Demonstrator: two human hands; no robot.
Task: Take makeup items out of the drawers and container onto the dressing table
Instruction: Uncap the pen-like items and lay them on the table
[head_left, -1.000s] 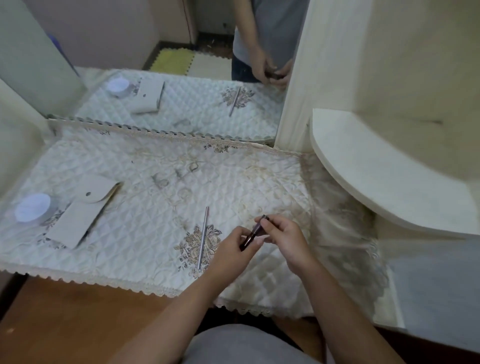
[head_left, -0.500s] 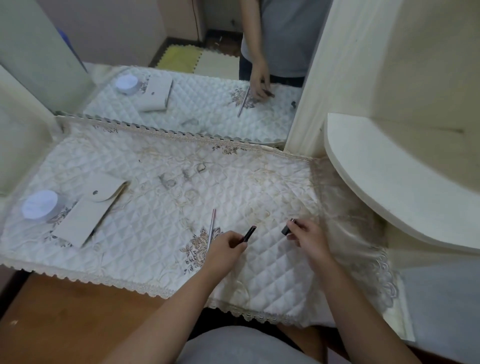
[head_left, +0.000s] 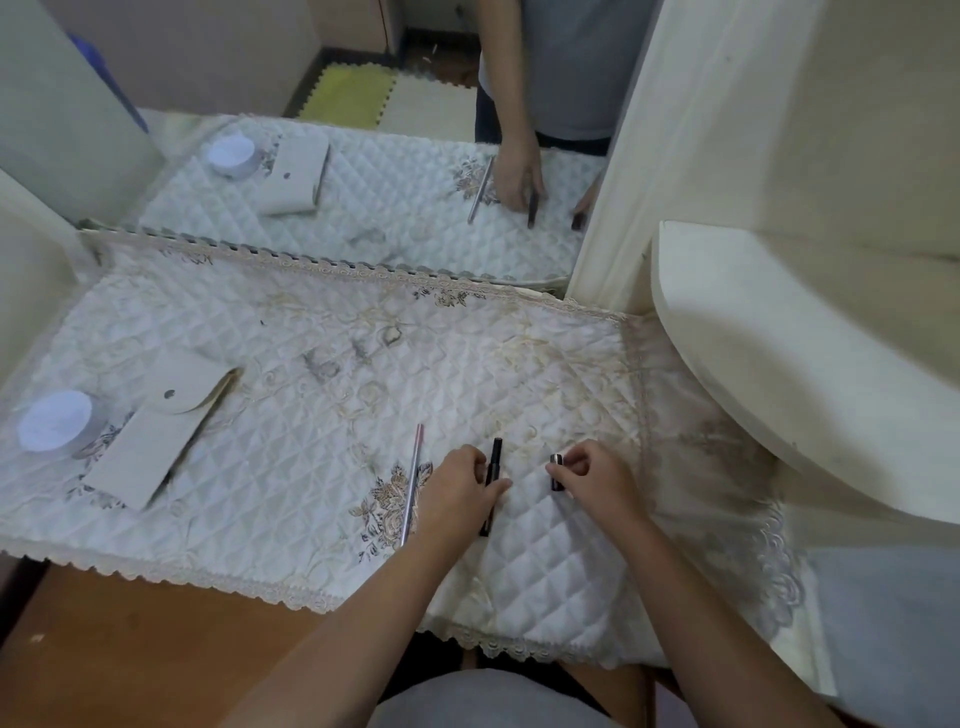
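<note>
The dark stick (head_left: 491, 483), earlier gripped with its cap (head_left: 556, 472) on at frame centre, is now laid on the quilted cloth (head_left: 322, 426) under the left hand (head_left: 457, 486); the cap is pinched apart by the right hand (head_left: 597, 475).

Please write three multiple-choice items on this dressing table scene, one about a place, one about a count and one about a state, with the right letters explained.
1. Where does the thin pink pencil lie?
A. Just left of the left hand
B. On the round white jar
C. On the curved shelf

2. How many dark pieces are the two hands setting down?
A. One
B. Two
C. Four

3. How is the beige pouch?
A. Standing on end
B. Held in a hand
C. Lying flat on the quilted cloth

Answers: 1 A, the pencil lies on the cloth beside the left hand. 2 B, the left hand touches the long black stick and the right hand holds the short dark cap. 3 C, the pouch lies flat beside the jar, clear of both hands.
</note>
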